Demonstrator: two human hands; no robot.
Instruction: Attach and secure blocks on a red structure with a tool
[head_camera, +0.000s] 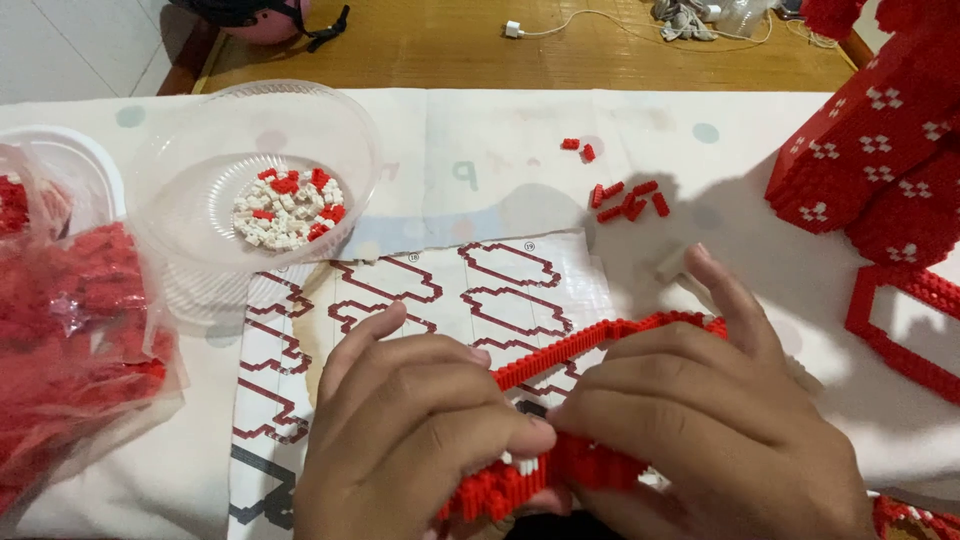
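Head view: left hand (420, 440) and right hand (700, 420) both clamp a red brick frame (590, 345); its lower part is hidden under the fingers.

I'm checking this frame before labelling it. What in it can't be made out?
Head view only:
- Lower part of the red brick outline piece: covered by the left hand and right hand.
- Instruction sheet: its near part lies under the hands.
- Red brick model: cut off by the right edge.
- Bag of red bricks: cut off at the left edge.
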